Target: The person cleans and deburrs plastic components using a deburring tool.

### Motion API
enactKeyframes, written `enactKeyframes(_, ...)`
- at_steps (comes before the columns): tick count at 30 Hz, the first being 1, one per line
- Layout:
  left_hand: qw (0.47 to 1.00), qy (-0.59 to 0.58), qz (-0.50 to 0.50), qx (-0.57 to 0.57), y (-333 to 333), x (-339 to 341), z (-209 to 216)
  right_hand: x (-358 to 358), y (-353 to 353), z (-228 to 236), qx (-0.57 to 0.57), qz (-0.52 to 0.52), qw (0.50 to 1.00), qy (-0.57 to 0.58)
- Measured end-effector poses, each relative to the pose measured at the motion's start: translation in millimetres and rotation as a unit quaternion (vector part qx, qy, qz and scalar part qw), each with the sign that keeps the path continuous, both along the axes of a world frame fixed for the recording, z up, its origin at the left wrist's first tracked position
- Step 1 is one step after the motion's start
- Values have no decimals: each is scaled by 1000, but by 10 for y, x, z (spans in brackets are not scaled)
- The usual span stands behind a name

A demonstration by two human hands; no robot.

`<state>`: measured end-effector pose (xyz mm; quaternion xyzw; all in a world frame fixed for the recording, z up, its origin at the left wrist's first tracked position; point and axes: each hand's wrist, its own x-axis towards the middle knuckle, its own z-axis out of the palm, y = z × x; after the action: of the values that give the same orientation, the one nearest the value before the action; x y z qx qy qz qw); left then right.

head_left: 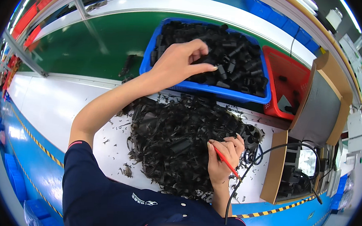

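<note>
My left hand (184,59) reaches over a blue plastic basket (232,94) heaped with small black plastic parts (235,54). Its thumb stands apart from the curled fingers, and I see nothing between them. Near the edge of a big pile of black plastic scraps (174,142), my right hand (225,158) is closed around a slim red pen-like tool (227,161). The tool slants down to the right; its exact kind cannot be made out. The scraps lie on the white worktop (102,103) in front of the basket.
Right of the basket is a red plastic basket (282,78) with a few dark pieces. An open cardboard box (274,168) with dark items stands further right, a black cable (266,151) looping before it. A green conveyor surface (106,36) runs behind the worktop.
</note>
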<state>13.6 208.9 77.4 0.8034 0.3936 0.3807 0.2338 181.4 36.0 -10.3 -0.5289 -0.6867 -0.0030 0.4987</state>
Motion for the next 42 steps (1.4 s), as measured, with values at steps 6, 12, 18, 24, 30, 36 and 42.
enactKeyframes(6, 989, 26, -51, 138, 425, 472, -45, 148, 47, -44, 16, -36, 998, 41)
enactKeyframes(12, 998, 41, 9, 53, 384, 594, -112, 146, 19, 21, 12, -33, 998, 60)
enactKeyframes(18, 934, 178, 18, 310, 383, 716, -434, 189, -95, 54, 15, -16, 998, 61)
enactKeyframes(24, 948, 170, 34, 268, 30, 450, -121, 115, -128, -16, 0, -57, 957, 286)
enactKeyframes(30, 962, 268, -4, 59, -872, 137, -4, 135, -58, -113, -12, -96, 923, 372)
enactKeyframes(36, 991, 128, -1, 41, -1537, -281, -783, 28, -40, -149, -39, 33, 899, 435)
enactKeyframes(42, 959, -225, 67, -156, -1725, -268, -726, -108, -167, 3, -94, 222, 779, 579)
